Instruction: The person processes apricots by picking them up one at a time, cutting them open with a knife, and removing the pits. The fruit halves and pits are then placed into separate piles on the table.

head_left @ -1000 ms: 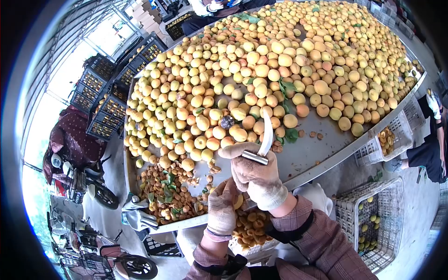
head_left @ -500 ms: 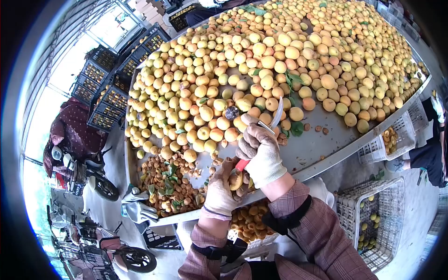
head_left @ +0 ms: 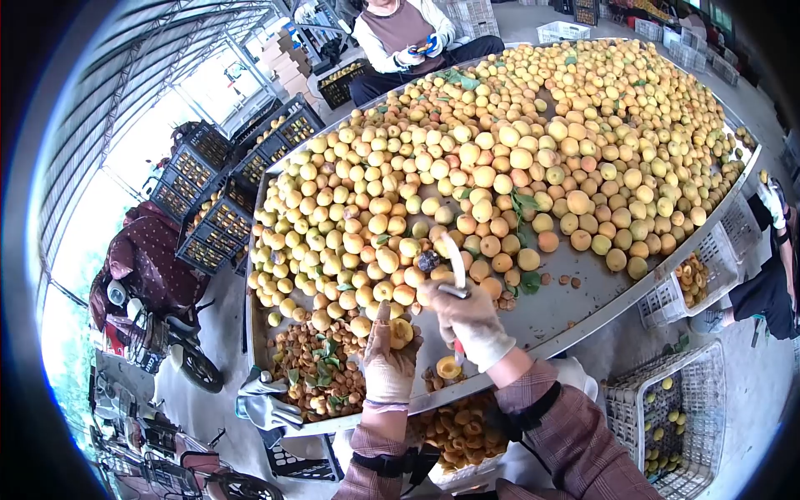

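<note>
My gloved left hand (head_left: pixel 390 358) is at the near edge of the metal table (head_left: pixel 546 312), holding a cut apricot half (head_left: pixel 401 333) whose hollow inside shows. To its right, my gloved right hand (head_left: pixel 468 317) is closed around a knife (head_left: pixel 455 265); the curved blade points up and away over the fruit, and a bit of red handle shows below. Another apricot half (head_left: pixel 448 367) lies or drops just below my right hand, near the table edge. Whole apricots (head_left: pixel 367 242) are heaped beyond both hands. Pits and leaves (head_left: pixel 321 371) lie left of my left hand.
Below the edge is a container of apricot halves (head_left: pixel 462 433). A white crate (head_left: pixel 667 417) stands at lower right, a glove (head_left: pixel 268 402) lies on the left corner. One person (head_left: pixel 404 37) sits across the table; another person's arm (head_left: pixel 779 225) shows at right. Black crates (head_left: pixel 218 225) are stacked left.
The view has tilted up, showing the person across. My hands have moved apart; the left now holds an opened half upright, and a half shows below my right hand.
</note>
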`<action>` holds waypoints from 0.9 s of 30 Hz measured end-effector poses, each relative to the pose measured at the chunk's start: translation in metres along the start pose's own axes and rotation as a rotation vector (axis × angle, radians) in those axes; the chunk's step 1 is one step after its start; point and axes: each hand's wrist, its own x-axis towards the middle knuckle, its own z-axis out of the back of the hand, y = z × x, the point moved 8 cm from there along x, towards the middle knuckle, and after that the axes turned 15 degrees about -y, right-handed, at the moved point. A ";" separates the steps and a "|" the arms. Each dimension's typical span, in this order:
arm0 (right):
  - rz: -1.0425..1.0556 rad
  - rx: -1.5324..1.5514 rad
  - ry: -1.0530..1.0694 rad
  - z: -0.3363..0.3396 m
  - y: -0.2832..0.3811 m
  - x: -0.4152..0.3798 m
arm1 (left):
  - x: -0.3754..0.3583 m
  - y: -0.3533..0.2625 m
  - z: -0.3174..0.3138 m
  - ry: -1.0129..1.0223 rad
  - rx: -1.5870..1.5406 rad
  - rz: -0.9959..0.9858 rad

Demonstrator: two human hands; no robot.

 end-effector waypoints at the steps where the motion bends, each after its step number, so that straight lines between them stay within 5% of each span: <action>1: -0.042 -0.049 0.028 -0.002 -0.023 0.003 | -0.004 -0.001 -0.007 0.008 0.000 -0.002; 4: 0.618 -0.596 -0.006 -0.013 -0.026 -0.004 | -0.024 -0.012 -0.025 0.146 0.173 -0.299; 10: 0.298 -0.573 0.046 -0.006 -0.037 0.003 | -0.018 -0.009 -0.008 0.003 -0.053 -0.110; 12: -0.019 -0.257 -0.021 0.007 -0.040 0.012 | -0.005 -0.009 0.010 -0.076 -0.068 0.024; 13: 0.039 -0.348 -0.056 0.013 -0.016 0.008 | -0.009 -0.018 0.009 -0.050 0.068 -0.037; 14: 0.521 -0.325 -0.111 0.023 -0.009 0.029 | -0.013 -0.024 0.005 -0.001 0.409 -0.120; 15: 0.333 -0.219 -0.096 0.028 0.001 0.023 | -0.019 -0.020 -0.007 0.188 0.730 -0.263; 16: 0.392 -0.380 -0.217 0.033 0.021 0.014 | -0.026 -0.011 -0.017 0.398 1.037 -0.411; 17: 0.301 -0.280 -0.222 0.036 0.026 0.010 | -0.007 0.014 0.009 0.448 0.977 -0.115; 18: 0.215 -0.176 -0.223 0.038 0.027 0.008 | -0.027 0.020 -0.016 0.453 1.538 -0.164; 20: 0.152 -0.183 -0.237 0.041 0.028 0.003 | 0.051 0.091 0.080 0.331 1.208 0.074; 22: 0.167 -0.146 -0.192 0.039 0.028 -0.001 | -0.005 0.044 -0.013 0.313 2.127 -0.341; 24: 0.135 -0.193 -0.231 0.037 0.032 -0.005 | -0.008 0.044 -0.018 0.368 2.138 -0.556; 27: 0.160 -0.142 -0.232 0.039 0.037 -0.005 | -0.002 0.026 0.002 0.208 1.719 -0.471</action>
